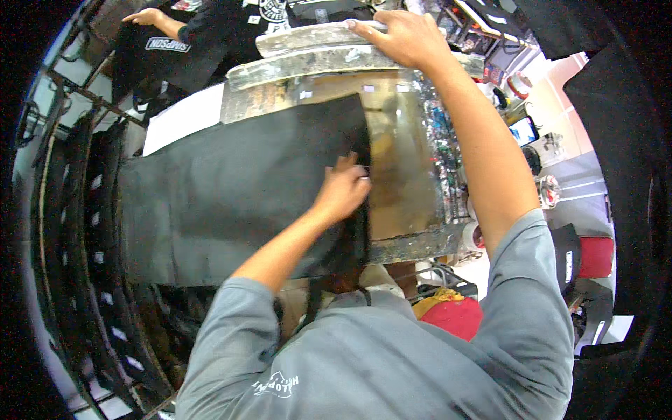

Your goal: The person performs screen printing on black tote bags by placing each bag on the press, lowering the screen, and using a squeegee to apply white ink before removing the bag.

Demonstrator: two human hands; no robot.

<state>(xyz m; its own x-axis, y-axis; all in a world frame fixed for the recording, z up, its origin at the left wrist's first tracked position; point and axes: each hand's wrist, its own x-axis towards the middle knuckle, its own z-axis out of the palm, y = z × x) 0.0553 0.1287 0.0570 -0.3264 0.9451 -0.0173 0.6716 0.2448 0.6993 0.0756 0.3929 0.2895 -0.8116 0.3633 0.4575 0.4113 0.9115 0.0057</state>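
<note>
A large black fabric panel [245, 189] lies over the work board, its right edge near the board's middle. My left hand [341, 189] rests on the panel close to that edge, fingers apart and a little blurred by motion. Bare brown, glossy board [402, 161] shows to the right of the fabric, with stained borders. At the far side, a pale, ink-smeared frame [315, 40] stands raised, seen nearly edge-on. My right hand [413, 38] is closed over the frame's upper edge, arm stretched forward.
A white sheet [185, 119] lies by the panel's far left corner. Racks of dark fabric pieces [98, 231] line the left. Another person's hand [143, 17] is at the far left, near printed black fabric [168, 63]. Tubs [519, 84] and a phone [523, 131] sit at right.
</note>
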